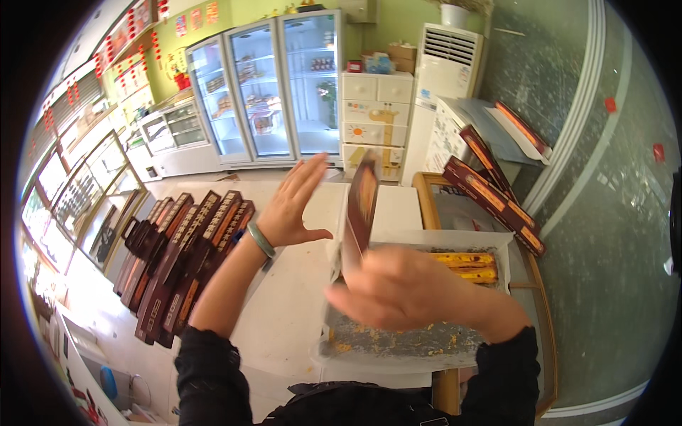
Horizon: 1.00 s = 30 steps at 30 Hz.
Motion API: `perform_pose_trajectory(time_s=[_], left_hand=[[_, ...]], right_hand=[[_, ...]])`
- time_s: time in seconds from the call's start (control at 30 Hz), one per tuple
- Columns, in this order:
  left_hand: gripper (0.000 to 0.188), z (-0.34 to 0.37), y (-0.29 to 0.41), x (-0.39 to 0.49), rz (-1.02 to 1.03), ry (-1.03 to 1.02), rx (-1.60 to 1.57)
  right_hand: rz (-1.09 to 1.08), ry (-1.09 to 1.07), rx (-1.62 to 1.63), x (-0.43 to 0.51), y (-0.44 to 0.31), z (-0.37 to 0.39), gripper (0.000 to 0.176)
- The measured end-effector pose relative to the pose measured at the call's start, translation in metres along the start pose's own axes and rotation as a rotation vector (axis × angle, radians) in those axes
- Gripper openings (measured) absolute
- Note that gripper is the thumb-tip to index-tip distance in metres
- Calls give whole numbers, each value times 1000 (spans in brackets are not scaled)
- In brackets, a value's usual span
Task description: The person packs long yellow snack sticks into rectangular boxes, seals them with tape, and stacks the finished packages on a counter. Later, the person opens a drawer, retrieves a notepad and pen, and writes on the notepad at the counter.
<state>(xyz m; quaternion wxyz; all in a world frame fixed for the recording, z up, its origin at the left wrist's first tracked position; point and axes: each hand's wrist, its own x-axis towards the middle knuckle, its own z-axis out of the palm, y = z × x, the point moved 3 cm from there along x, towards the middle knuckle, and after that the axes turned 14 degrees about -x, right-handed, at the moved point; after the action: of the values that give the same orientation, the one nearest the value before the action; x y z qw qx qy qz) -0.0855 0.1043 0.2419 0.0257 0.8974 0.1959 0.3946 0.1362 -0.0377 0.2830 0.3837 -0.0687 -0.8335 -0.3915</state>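
My right hand [399, 287] is closed around the near end of a long brown box [361, 207], which stands tilted upward and is slightly blurred. Left of the box, my left hand [293, 210] is raised with fingers spread, touching nothing; a pale green bangle [259, 239] circles that wrist. Beneath my right hand lies a shallow metal tray [394, 341] lined with translucent sheet, strewn with yellow crumbs. Golden baked strips [466, 267] rest in its far right part, partly hidden by my hand. Several printed brown boxes [186, 255] are stacked on the white counter [282, 314] at the left.
More brown boxes [495, 205] lean beyond the tray at the right, one of them on a grey-topped cabinet [469, 114]. Glass-door refrigerators [266, 90], a white drawer unit [375, 109] and an air conditioner [445, 69] stand behind. A glass partition [602, 255] borders the right side.
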Motion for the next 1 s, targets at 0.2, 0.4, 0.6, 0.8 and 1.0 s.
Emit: perform_pose_trajectory(time_s=[0.2, 0.4, 0.6, 0.8, 1.0], left_hand=[[103, -34, 85, -9, 395, -733, 91], [127, 15, 120, -70, -19, -1245, -508], [123, 64, 126, -111, -31, -1173, -824], [87, 20, 117, -38, -315, -511, -661], [75, 12, 135, -41, -720, -568, -588]], right_hand=[[-640, 94, 206, -32, -74, -10, 43], [-703, 149, 343, -47, -108, -6, 44], [-652, 85, 420, -76, -120, -21, 46], [1055, -189, 625, -135, -58, -35, 66], [1481, 569, 1397, -136, -61, -8, 52]])
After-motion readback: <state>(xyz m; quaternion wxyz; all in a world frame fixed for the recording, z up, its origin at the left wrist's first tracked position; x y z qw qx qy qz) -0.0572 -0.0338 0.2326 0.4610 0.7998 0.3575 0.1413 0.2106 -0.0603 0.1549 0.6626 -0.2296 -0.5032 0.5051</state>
